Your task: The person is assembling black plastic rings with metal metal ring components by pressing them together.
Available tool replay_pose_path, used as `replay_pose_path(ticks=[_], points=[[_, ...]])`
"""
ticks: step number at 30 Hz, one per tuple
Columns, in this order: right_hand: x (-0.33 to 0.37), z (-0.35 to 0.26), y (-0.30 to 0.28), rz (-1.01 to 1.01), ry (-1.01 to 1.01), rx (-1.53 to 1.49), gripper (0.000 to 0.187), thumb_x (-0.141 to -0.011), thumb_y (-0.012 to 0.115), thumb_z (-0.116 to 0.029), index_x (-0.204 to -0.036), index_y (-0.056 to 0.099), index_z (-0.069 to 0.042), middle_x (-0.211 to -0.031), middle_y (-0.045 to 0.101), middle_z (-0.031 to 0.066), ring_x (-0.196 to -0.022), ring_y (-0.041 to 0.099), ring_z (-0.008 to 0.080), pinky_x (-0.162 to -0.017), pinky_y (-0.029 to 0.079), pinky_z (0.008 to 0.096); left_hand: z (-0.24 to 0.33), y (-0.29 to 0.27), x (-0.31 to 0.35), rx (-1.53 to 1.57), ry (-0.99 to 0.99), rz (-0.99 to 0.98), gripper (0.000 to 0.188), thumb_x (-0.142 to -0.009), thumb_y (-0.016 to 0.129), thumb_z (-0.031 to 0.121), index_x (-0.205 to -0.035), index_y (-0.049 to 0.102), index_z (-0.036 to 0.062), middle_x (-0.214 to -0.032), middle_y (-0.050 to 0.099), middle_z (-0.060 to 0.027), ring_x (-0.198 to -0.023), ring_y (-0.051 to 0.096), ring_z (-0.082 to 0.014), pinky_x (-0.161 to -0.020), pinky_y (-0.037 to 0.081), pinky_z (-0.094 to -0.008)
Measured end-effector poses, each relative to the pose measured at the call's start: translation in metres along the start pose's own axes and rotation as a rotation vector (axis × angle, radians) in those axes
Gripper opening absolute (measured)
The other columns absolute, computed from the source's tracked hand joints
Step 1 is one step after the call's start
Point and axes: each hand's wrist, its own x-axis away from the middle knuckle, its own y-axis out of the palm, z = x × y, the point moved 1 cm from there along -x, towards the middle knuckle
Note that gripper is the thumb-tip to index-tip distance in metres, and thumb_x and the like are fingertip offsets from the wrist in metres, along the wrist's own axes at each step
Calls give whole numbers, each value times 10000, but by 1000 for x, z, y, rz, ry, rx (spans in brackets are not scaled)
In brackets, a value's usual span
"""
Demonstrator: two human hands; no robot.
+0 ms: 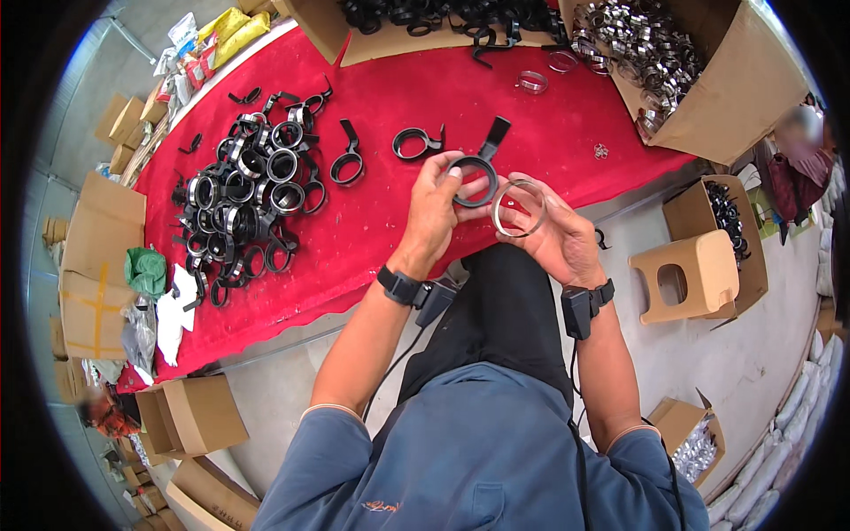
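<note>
In my left hand [432,212] is a black ring with a flat tab [494,140], its tab pointing up and away from me. My fingers and thumb close round the ring's left side. My right hand [567,241] pinches a thin silver metal ring [498,219] just to the right of it. The two rings are held close together above the front edge of the red-covered table [398,93]; whether they touch I cannot tell. Two loose tabbed black rings lie beyond my left hand, one a black ring [409,144] and another black ring [346,168] farther left.
A large pile of black rings [239,190], many with silver bands, covers the table's left part. At the back stands a carton of black parts [425,49]; a carton of silver rings [730,93] is back right. Right of the table is a tan stool [722,265].
</note>
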Motion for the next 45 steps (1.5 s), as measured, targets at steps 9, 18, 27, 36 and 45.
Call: replay_pose_path(ticks=[9,18,27,36,45], points=[[12,6,-2,24,56,-121,635,-1061,645,-347,-1568,477,-3,-1546,564,219,-1363,616,366,-1104,543,535,-11,-5,20,-270,78,-77,507,-1138,559,193,-1586,420,2,-1407,627,-163,-1196,711,-245,-739,693,-344],[16,8,5,-9,53,-135,635,-1083,611,-369,-1576,459,1,-1566,548,256,-1394,605,378,-1139,523,565,-9,-2,48,-606,157,-42,649,-1158,553,252,-1730,272,124,-1301,685,-112,-936,703,-155,-655,607,-279],[20,21,14,-63,160,-262,664,-1098,587,-430,-1591,445,-9,-1562,544,305,-1475,539,431,-1197,461,599,4,-27,60,-351,-87,-384,754,-1122,627,375,-1684,296,-2,-1479,561,-171,-1102,715,-222,-798,653,-331],[34,5,11,-58,78,-222,716,-1063,672,-383,-1642,381,-77,-1667,404,314,-1515,472,494,-1068,579,624,15,-34,79,-152,-100,-345,905,-1011,756,535,-1693,368,84,-1457,564,-162,-1075,682,-172,-804,636,-342],[40,15,7,88,69,-297,637,-1095,646,-318,-1641,395,-106,-1668,419,294,-1541,446,467,-1115,537,586,29,-34,89,-255,-63,-348,967,-963,806,502,-1684,349,46,-1253,663,-159,-951,750,-229,-779,622,-315]])
